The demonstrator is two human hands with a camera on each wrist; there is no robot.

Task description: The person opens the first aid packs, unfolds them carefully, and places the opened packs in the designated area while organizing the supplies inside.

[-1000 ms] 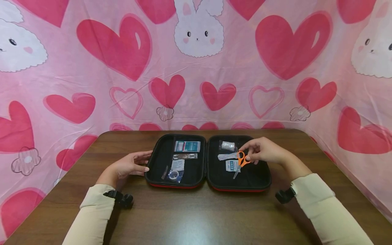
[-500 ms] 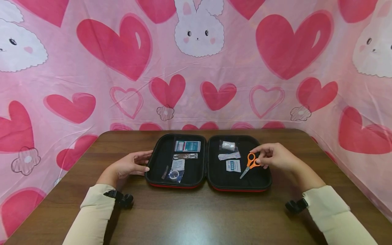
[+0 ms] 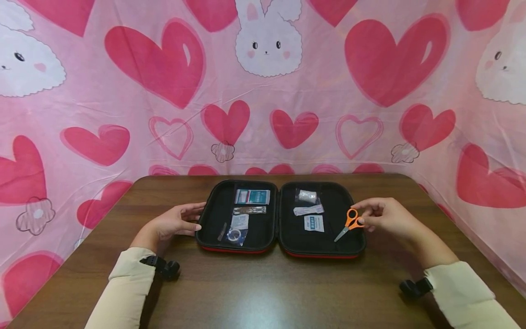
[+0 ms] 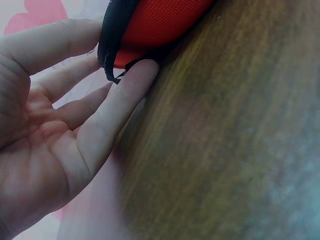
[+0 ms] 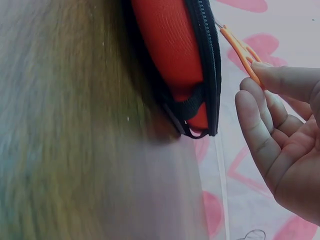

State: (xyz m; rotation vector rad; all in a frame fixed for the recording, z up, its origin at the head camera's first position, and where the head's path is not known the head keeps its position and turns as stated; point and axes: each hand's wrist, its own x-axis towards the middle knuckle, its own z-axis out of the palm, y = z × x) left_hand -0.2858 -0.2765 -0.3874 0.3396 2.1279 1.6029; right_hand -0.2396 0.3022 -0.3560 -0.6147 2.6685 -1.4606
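Note:
A first-aid case with a black lining and red shell (image 3: 244,250) lies unfolded flat on the table. My left hand (image 3: 174,223) rests at its left edge. In the left wrist view the fingers are fairly straight and the thumb (image 4: 130,87) touches the rim near a strap end. My right hand (image 3: 384,217) pinches small scissors with orange handles (image 3: 352,221) by one finger loop. The blades point down and left, over the right half of the case. In the right wrist view the scissors (image 5: 242,52) show edge-on between thumb and fingers, beyond the zipped rim (image 5: 210,75).
The left half holds teal packets (image 3: 252,197), a clear-wrapped bundle (image 3: 249,210), a white sachet (image 3: 240,221), dark tweezers (image 3: 222,231) and a bagged white ring (image 3: 234,235). In the right half lie a wrapped roll (image 3: 307,196), a white strip (image 3: 308,209) and a blue-and-white sachet (image 3: 314,223).
My right hand has carried the scissors rightward, from over the sachet and strip to near the right rim of the case. The left hand has stayed in place.

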